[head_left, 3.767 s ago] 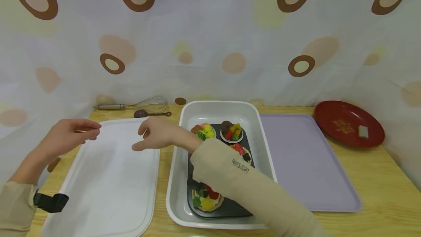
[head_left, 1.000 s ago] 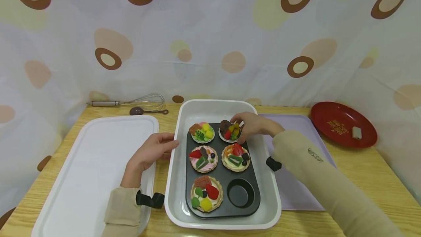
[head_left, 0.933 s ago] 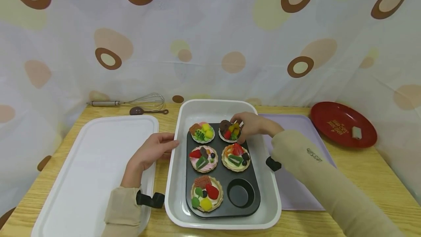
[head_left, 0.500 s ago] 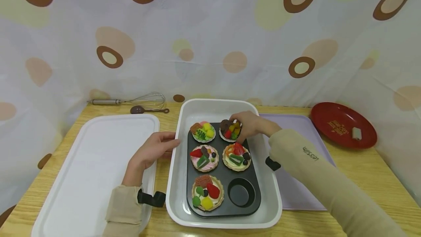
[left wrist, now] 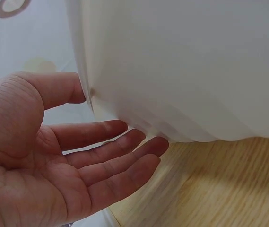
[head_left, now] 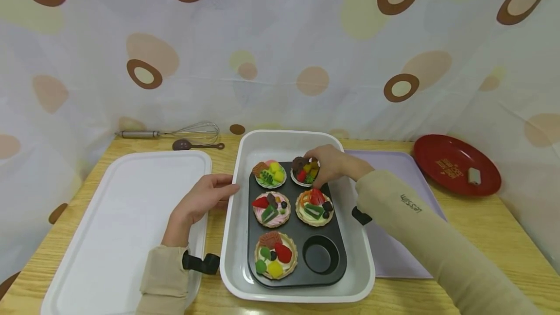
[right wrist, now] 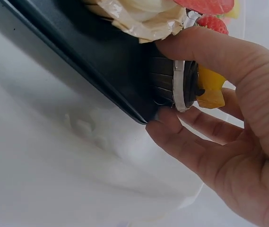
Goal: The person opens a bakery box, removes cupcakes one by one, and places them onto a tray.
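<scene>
A deep white tub (head_left: 297, 293) holds a dark muffin pan (head_left: 302, 280) with several toy fruit tarts. My right hand (head_left: 334, 163) grips the chocolate-topped tart (head_left: 302, 169) in the far right cup. Seen from the right wrist, thumb and fingers flank the tart's dark ridged side (right wrist: 162, 78), part of which shows above the pan. My left hand (head_left: 203, 198) holds the tub's left rim, thumb over the edge and fingers against the outer wall. Beside the gripped tart are a yellow-topped tart (head_left: 276, 174) and a strawberry tart (head_left: 314, 208). The near right cup (head_left: 321, 255) is bare.
A white tray (head_left: 127, 237) lies left of the tub, a lilac tray (head_left: 393, 252) partly under the right arm. Behind are a whisk (head_left: 192, 134) and a brown spoon (head_left: 192, 145). A red plate (head_left: 442, 152) carries a small pale block (head_left: 474, 176).
Both hands were over the white tray several seconds ago. My left hand has come right to the tub's rim, my right hand to the chocolate-topped tart. Lately they have barely moved.
</scene>
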A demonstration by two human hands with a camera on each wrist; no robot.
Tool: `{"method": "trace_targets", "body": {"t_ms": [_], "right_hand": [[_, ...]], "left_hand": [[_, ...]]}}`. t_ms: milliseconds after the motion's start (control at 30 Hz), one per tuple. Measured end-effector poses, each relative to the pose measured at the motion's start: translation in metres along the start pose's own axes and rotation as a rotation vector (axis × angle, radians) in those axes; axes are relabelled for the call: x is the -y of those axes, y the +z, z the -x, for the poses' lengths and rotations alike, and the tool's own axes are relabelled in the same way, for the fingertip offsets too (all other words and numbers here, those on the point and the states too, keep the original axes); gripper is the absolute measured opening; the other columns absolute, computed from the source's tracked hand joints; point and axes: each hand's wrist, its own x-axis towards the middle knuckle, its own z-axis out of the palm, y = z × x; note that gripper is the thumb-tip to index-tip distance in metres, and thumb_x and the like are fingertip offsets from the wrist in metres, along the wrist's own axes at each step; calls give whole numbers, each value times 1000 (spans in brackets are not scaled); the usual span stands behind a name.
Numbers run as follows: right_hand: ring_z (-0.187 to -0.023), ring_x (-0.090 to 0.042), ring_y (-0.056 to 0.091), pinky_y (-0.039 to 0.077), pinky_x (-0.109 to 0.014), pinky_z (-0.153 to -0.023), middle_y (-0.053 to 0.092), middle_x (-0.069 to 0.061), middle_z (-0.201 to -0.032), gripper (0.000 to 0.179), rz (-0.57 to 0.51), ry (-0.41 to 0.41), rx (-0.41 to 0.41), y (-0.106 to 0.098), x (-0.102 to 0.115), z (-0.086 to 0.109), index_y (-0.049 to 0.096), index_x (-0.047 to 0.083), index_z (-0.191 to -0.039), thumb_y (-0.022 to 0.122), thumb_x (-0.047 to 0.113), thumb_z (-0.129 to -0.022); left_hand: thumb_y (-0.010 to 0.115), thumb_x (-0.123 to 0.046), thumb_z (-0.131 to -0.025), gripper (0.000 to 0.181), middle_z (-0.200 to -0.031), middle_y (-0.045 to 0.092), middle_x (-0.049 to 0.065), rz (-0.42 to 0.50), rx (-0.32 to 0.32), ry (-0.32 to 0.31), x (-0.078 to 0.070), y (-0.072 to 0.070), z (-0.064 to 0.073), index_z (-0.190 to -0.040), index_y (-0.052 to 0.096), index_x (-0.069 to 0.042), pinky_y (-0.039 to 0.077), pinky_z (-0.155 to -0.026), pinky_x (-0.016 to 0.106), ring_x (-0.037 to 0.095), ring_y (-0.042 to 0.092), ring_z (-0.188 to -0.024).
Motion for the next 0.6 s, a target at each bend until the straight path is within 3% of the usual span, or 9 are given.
{"method": "trace_targets", "body": {"t_ms": [600], "right_hand": [[-105, -32, 55, 51, -41, -81, 60, -19, -118, 72, -59, 19, -20, -7, 3, 0, 54, 1, -132, 80, 28, -71]], "left_hand": [[55, -15, -97, 46, -122, 58, 28, 9, 14, 18, 2, -2, 0, -133, 47, 12, 55, -83, 38, 29, 65, -100]]}}
